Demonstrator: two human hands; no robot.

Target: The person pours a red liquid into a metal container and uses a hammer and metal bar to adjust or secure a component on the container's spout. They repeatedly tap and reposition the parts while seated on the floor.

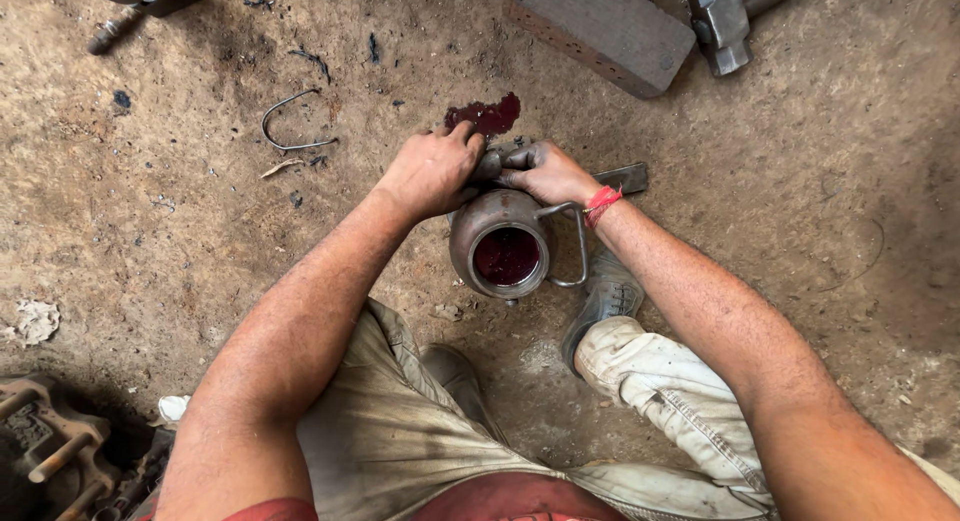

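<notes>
A rusty metal cylinder [490,216] with an open round mouth stands tilted on the dirt floor between my feet, dark red liquid [506,255] inside it. A wire handle [575,243] loops off its right side. My left hand [432,168] grips the far top of the cylinder. My right hand [548,171], a red thread at the wrist, clasps a dark metal part on the same far end, next to the left hand. A flat metal bar [622,177] lies under my right wrist. A small puddle of red liquid [484,114] lies just beyond my hands.
A grey block [600,29] and a sledgehammer head [718,23] lie at the top right. A bent wire [287,121] rests to the left of my hands. Rusty machine parts [50,446] sit at the bottom left, a crumpled rag [33,321] beside them.
</notes>
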